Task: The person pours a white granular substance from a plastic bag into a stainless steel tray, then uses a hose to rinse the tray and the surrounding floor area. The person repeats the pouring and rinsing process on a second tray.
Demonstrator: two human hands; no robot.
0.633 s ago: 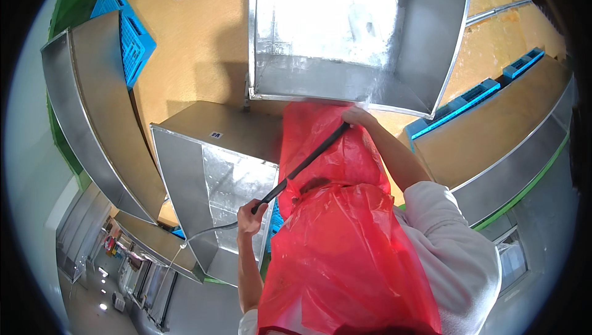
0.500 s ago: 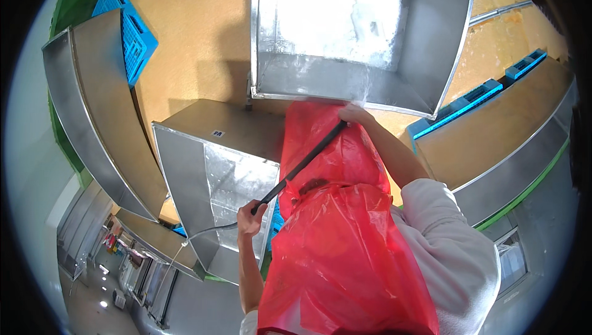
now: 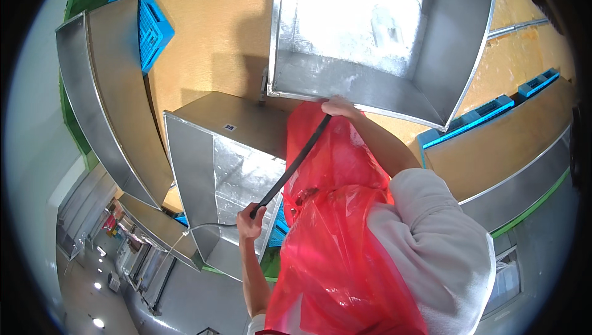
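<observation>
A dark hose (image 3: 291, 166) runs slantwise across the front of my red plastic apron (image 3: 345, 236). My right hand (image 3: 341, 107) is closed around its upper end, at the near rim of a large metal tub (image 3: 345, 79). Lower down and to the left, my left hand (image 3: 251, 220) grips the same hose. Beyond that hand the hose continues as a thinner grey length toward the left. The tub's bottom shines brightly, with a wet-looking patch on it. The hose's very tip is hidden by my right hand.
A second metal tub (image 3: 188, 162) stands close on my left, and a longer one (image 3: 86, 94) lies past it. Another metal tub (image 3: 493, 162) is at the right, beside blue plastic pallets (image 3: 472, 115). More blue pallets (image 3: 154, 29) rest on the tan floor (image 3: 203, 33).
The view has shifted, so the tubs sit farther right in the picture. My right hand has moved left along the tub's near rim with the hose. The left hand keeps its grip.
</observation>
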